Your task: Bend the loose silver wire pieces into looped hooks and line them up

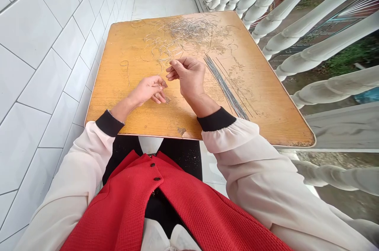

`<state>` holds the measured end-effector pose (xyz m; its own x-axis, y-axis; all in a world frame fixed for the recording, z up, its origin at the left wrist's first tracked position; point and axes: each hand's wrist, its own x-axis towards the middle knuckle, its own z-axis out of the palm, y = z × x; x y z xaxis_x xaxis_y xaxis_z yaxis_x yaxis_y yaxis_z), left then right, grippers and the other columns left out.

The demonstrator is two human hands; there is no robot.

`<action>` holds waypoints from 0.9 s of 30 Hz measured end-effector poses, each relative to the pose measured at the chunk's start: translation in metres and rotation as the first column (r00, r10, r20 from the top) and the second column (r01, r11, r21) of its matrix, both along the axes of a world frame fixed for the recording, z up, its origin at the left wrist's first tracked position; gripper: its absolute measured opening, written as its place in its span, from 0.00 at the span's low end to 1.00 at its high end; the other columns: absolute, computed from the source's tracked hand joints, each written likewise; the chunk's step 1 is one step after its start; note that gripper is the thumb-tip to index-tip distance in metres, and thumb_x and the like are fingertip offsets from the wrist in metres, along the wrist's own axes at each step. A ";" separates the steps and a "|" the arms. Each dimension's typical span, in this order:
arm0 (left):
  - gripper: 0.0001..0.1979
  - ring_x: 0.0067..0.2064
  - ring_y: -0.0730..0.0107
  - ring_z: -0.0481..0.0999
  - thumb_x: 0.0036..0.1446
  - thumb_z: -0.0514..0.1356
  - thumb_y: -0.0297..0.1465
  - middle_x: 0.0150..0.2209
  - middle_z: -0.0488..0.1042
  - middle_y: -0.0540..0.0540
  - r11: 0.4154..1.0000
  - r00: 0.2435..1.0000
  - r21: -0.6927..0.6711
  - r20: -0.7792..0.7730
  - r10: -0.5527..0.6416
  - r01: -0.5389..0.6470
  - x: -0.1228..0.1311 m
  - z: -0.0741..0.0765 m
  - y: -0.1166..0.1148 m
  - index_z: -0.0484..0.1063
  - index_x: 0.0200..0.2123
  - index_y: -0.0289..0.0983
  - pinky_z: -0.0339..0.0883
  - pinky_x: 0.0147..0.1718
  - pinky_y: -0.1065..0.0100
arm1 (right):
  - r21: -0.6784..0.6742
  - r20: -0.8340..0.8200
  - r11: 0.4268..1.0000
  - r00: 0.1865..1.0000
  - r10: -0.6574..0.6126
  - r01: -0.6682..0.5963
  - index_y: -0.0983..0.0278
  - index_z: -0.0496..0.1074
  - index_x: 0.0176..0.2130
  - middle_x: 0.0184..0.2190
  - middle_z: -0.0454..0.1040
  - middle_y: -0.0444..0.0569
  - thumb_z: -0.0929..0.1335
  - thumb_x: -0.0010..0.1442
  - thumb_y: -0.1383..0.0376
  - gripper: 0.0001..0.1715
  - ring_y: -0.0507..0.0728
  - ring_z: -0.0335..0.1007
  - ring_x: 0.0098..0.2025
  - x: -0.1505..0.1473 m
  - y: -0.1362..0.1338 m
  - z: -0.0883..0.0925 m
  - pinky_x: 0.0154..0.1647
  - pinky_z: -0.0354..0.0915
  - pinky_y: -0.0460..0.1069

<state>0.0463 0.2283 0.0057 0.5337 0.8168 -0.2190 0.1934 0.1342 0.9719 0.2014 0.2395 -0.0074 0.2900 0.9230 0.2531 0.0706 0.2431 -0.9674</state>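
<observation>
My left hand [149,89] is over the near middle of the wooden table, fingers closed in a loose pinch. Close beside it, slightly higher, my right hand [191,75] is closed with thumb and forefinger pressed together. A thin wire [162,70], hard to make out, curves between the fingertips of both hands. Just beyond the hands lie pale curled wires [166,49]. A tangled heap of fine grey wires [189,29] sits farther back. Right of my right hand, a bundle of straight grey wires [226,87] lies slanting toward the near edge.
The worn yellow-brown table [109,100] has rounded corners and chipped spots. A white tiled wall [53,57] runs along the left. White balusters [284,45] line the right side. A loose bent wire [128,71] lies at the table's left.
</observation>
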 end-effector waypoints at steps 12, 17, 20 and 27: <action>0.09 0.39 0.76 0.81 0.59 0.68 0.27 0.37 0.82 0.48 0.899 0.958 0.330 0.113 0.265 -0.288 -0.012 0.002 0.019 0.78 0.44 0.36 0.69 0.37 0.76 | -0.135 0.223 0.973 0.952 0.212 -0.185 0.64 0.72 0.24 0.20 0.73 0.43 0.74 0.61 0.68 0.15 0.46 0.63 0.19 -0.002 -0.005 0.004 0.21 0.62 0.43; 0.02 0.25 0.82 0.71 0.60 0.67 0.27 0.26 0.77 0.53 0.872 0.947 0.373 0.088 0.308 -0.318 -0.010 0.002 0.019 0.79 0.33 0.37 0.59 0.22 0.78 | -0.147 0.277 0.958 0.919 0.280 -0.247 0.64 0.73 0.23 0.19 0.72 0.42 0.74 0.60 0.67 0.15 0.46 0.60 0.18 -0.008 -0.008 0.000 0.21 0.60 0.44; 0.07 0.22 0.84 0.68 0.62 0.66 0.27 0.23 0.73 0.54 0.850 0.935 0.393 0.104 0.339 -0.352 -0.011 0.000 0.022 0.78 0.30 0.37 0.58 0.21 0.78 | -0.133 0.278 0.950 0.909 0.311 -0.284 0.65 0.77 0.27 0.21 0.74 0.43 0.75 0.60 0.61 0.13 0.48 0.63 0.21 -0.007 -0.010 -0.002 0.24 0.63 0.45; 0.09 0.22 0.85 0.68 0.65 0.64 0.30 0.28 0.76 0.53 0.713 0.833 0.436 0.214 0.510 -0.549 -0.025 0.001 0.038 0.77 0.30 0.38 0.59 0.21 0.78 | -0.202 0.211 0.904 0.885 0.415 -0.376 0.66 0.79 0.42 0.27 0.80 0.47 0.72 0.64 0.62 0.10 0.51 0.72 0.26 -0.009 -0.018 -0.005 0.29 0.67 0.46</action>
<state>0.0215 0.2659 0.0066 -0.0189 0.9603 0.2785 0.1555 -0.2723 0.9496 0.1923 0.2219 -0.0125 -0.1597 0.9802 0.1171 0.2364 0.1531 -0.9595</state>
